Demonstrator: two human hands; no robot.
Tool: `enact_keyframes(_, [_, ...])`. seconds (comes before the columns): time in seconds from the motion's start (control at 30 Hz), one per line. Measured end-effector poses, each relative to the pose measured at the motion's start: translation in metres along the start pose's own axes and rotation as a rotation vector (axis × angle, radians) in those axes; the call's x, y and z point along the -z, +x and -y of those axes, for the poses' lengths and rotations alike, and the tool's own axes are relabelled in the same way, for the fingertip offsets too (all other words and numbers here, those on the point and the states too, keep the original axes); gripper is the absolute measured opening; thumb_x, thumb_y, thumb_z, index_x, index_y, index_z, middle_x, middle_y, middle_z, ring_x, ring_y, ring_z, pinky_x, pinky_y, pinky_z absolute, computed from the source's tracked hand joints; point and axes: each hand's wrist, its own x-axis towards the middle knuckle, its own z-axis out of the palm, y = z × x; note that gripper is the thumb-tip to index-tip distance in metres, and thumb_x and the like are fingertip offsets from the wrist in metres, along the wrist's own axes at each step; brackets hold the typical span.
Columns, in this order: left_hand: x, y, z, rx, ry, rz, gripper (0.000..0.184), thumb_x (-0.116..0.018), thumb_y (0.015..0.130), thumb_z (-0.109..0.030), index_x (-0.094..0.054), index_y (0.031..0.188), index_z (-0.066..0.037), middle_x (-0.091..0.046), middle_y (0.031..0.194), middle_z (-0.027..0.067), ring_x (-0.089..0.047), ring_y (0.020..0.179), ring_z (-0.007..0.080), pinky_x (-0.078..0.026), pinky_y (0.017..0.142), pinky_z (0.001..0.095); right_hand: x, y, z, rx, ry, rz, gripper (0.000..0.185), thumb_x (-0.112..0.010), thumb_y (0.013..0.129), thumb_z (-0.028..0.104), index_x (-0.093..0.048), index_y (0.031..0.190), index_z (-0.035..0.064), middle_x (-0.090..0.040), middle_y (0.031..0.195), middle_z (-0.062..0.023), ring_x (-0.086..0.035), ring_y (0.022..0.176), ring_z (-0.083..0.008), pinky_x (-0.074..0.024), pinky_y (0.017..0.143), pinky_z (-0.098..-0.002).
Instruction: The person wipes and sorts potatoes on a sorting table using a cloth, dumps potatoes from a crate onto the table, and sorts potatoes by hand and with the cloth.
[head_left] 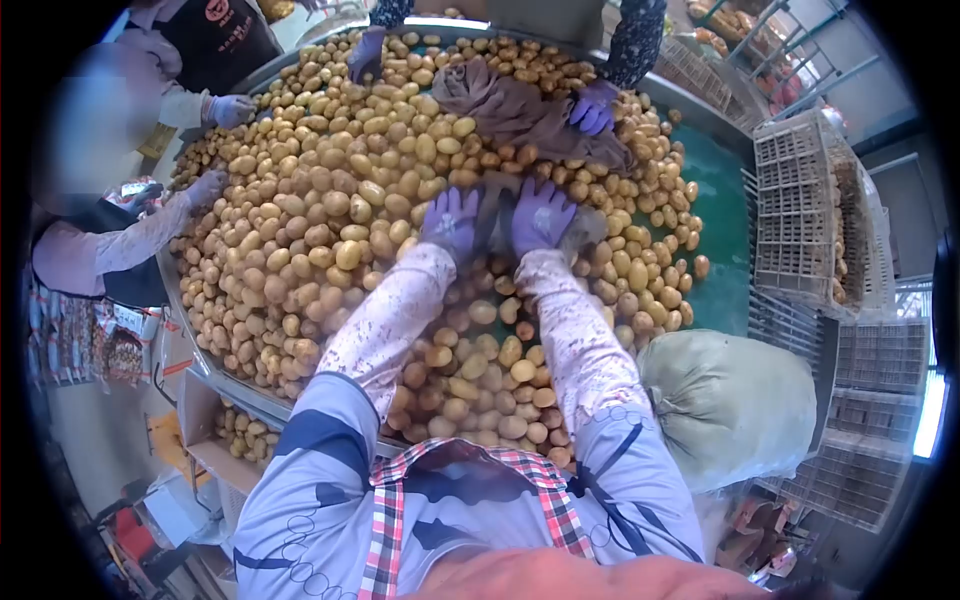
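Many potatoes point(330, 215) cover a large green-bottomed sorting table. My left hand point(452, 222), in a purple glove, rests on the potatoes with its fingers stretched forward. Beside it my right hand point(542, 215), gloved alike, lies palm down with fingers spread. A dark grey-brown cloth point(492, 212) shows between the two hands and touches both. Part of it, greyer, shows to the right of my right hand. What lies under my palms is hidden. Another brown cloth point(490, 95) lies crumpled on the potatoes farther off.
Opposite me, a co-worker's gloved hand point(595, 107) touches the brown cloth. Other workers' gloved hands point(232, 110) are at the left edge. A full pale sack point(728, 405) sits at my right, near stacked plastic crates point(795, 210). The metal rim point(180, 310) borders the table.
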Motion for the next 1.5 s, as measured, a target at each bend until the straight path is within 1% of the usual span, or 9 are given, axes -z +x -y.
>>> enact_keyframes(0.2, [0.006,-0.098,-0.006,-0.162,-0.092,-0.203,0.057,-0.063,0.075,-0.027,-0.049,0.125,-0.004,-0.056,0.116,0.0181,-0.052,0.112,0.0345,-0.044,0.093,0.0404,0.034,-0.092,0.004,0.114,0.152,0.117,0.034,-0.049,0.086,0.026,-0.057,0.117,0.0164,-0.057,0.11,-0.0102,-0.053,0.102,-0.028,-0.0347,0.095,-0.049])
enact_keyframes(0.43, [0.032,-0.208,-0.002,-0.141,-0.327,-0.221,0.053,-0.071,0.069,-0.021,-0.056,0.118,-0.009,-0.06,0.103,0.0121,-0.058,0.098,0.0313,-0.047,0.086,0.0413,0.115,-0.154,-0.006,0.233,0.603,0.268,0.035,-0.065,0.079,0.023,-0.061,0.112,0.0164,-0.061,0.094,-0.0083,-0.06,0.087,-0.0314,-0.0453,0.079,-0.0412])
enact_keyframes(0.6, [0.041,-0.214,0.032,-0.049,-0.507,-0.362,0.066,-0.082,0.06,-0.021,-0.059,0.121,-0.011,-0.061,0.108,0.0118,-0.058,0.101,0.0317,-0.047,0.088,0.0391,0.156,-0.138,0.009,-0.291,1.445,0.572,0.045,-0.077,0.077,0.01,-0.057,0.115,-0.0012,-0.062,0.105,-0.0054,-0.058,0.098,-0.0138,-0.0499,0.086,-0.0282])
enact_keyframes(0.7, [0.101,-0.212,0.04,-0.05,-0.568,-0.635,0.062,-0.083,0.059,-0.014,-0.062,0.118,-0.012,-0.063,0.106,0.0117,-0.06,0.099,0.0312,-0.048,0.088,0.038,0.162,-0.114,0.046,-0.168,1.583,0.309,0.058,-0.079,0.072,0.018,-0.055,0.123,0.0052,-0.058,0.114,-0.0179,-0.056,0.108,-0.0293,-0.0447,0.093,-0.0366])
enact_keyframes(0.83, [0.133,-0.192,0.079,-0.018,-0.333,-0.846,0.061,-0.08,0.062,-0.009,-0.061,0.12,-0.012,-0.058,0.119,0.0142,-0.056,0.107,0.0345,-0.046,0.092,0.041,0.181,-0.077,0.108,0.134,0.863,0.026,0.061,-0.069,0.079,0.027,-0.046,0.132,0.0106,-0.042,0.136,-0.0198,-0.035,0.13,-0.0389,-0.0248,0.107,-0.0537])
enact_keyframes(0.9, [0.113,-0.173,0.102,0.158,-0.154,-0.7,0.06,-0.069,0.075,-0.03,-0.052,0.131,-0.015,-0.047,0.135,0.0181,-0.044,0.123,0.0388,-0.034,0.104,0.0452,0.102,-0.077,0.153,0.258,0.378,-0.092,0.055,-0.057,0.085,0.035,-0.045,0.135,0.0155,-0.038,0.142,-0.02,-0.031,0.134,-0.0378,-0.0199,0.106,-0.061])
enact_keyframes(1.0, [0.051,-0.114,0.144,0.381,0.126,-0.283,0.069,-0.039,0.087,-0.059,-0.034,0.145,-0.022,-0.029,0.15,0.0182,-0.025,0.138,0.0401,-0.016,0.111,0.0534,0.046,-0.087,0.192,0.22,0.46,0.493,0.051,-0.047,0.089,0.032,-0.042,0.138,0.0187,-0.033,0.146,-0.0189,-0.03,0.136,-0.0371,-0.0181,0.105,-0.0639])
enact_keyframes(1.23, [0.056,-0.008,0.179,0.419,0.05,0.073,0.061,-0.029,0.092,-0.059,-0.038,0.143,-0.026,-0.024,0.154,0.0128,-0.021,0.141,0.0341,-0.016,0.111,0.0568,-0.017,-0.01,0.215,0.263,0.412,0.266,0.04,-0.039,0.091,0.021,-0.053,0.129,0.0175,-0.049,0.136,-0.0155,-0.043,0.128,-0.0351,-0.0246,0.104,-0.0603])
enact_keyframes(1.5, [0.047,0.006,0.193,0.503,-0.029,-0.021,0.066,-0.028,0.09,-0.062,-0.039,0.143,-0.024,-0.024,0.153,0.015,-0.021,0.141,0.0374,-0.014,0.113,0.0521,-0.038,0.023,0.225,0.35,0.422,0.556,0.05,-0.041,0.091,0.033,-0.041,0.139,0.0204,-0.037,0.145,-0.0159,-0.033,0.135,-0.0346,-0.024,0.103,-0.0628])
